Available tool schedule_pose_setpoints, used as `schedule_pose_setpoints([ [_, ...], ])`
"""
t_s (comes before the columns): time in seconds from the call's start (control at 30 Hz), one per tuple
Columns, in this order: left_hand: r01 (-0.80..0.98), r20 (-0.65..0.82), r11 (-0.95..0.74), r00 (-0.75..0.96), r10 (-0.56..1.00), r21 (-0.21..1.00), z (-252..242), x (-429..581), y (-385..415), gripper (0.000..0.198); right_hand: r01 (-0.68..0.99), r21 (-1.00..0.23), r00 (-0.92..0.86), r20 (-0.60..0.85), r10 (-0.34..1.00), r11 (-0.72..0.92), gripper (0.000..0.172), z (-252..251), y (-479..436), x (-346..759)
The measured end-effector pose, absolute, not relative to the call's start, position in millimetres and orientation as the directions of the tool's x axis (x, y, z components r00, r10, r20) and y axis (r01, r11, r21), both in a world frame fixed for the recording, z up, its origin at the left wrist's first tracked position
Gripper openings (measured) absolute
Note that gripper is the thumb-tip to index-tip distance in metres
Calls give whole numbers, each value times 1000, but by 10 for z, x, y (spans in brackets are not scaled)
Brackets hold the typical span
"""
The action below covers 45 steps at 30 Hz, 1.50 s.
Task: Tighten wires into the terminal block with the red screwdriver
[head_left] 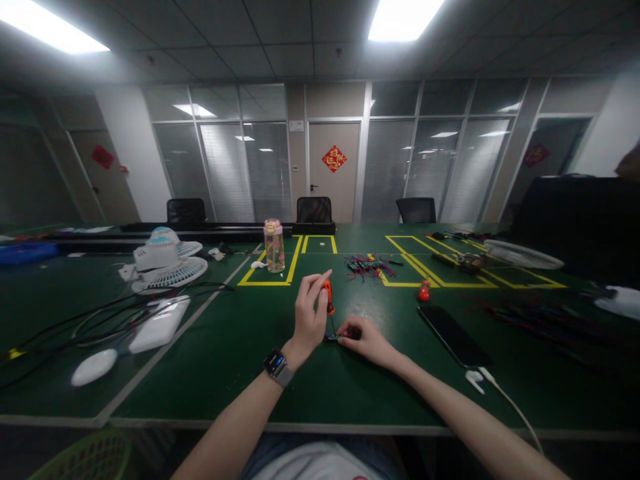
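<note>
My left hand, with a watch on its wrist, is closed on a screwdriver with an orange handle. The screwdriver stands nearly upright, its thin shaft running down to a small circuit board. Between the thumb and fingers of my right hand the board is pinched, low over the green table. Part of the board is hidden by the fingers. Beyond my hands lies a pile of small boards with coloured wires.
On the right lie a phone, white earphone, small red object and dark wires. A bottle stands ahead. On the left are a white fan, cables and a white box. Yellow tape marks the table.
</note>
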<state>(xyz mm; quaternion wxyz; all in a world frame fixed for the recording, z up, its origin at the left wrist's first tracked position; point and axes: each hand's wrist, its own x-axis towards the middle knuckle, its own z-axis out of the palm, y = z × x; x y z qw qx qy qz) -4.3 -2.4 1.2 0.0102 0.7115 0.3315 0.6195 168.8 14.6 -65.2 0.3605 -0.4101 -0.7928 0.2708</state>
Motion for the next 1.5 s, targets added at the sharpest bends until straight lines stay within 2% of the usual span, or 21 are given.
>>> schedule_pose_setpoints([
  [0.33,495,900,-775,-36,434,393,6,-31,-16,26,460,-713,-409,360,839,530,10,-671,160,1699],
  [0.57,420,868,-799,49,494,431,21,-32,-36,36,455,-730,-398,345,850,510,7,-653,149,1687],
  [0.87,472,914,-813,33,404,342,-5,-33,-12,27,466,-711,-407,357,841,527,7,-629,134,1677],
  [1.03,432,884,-813,71,463,391,4,-53,-32,37,447,-734,-404,344,847,511,11,-636,135,1672],
  [1.3,476,901,-798,24,433,370,-14,-30,-11,31,433,-750,-410,330,850,500,10,-611,120,1666],
  [1.5,442,880,-804,64,470,397,-1,-41,-38,37,433,-750,-410,330,850,501,9,-615,119,1666],
])
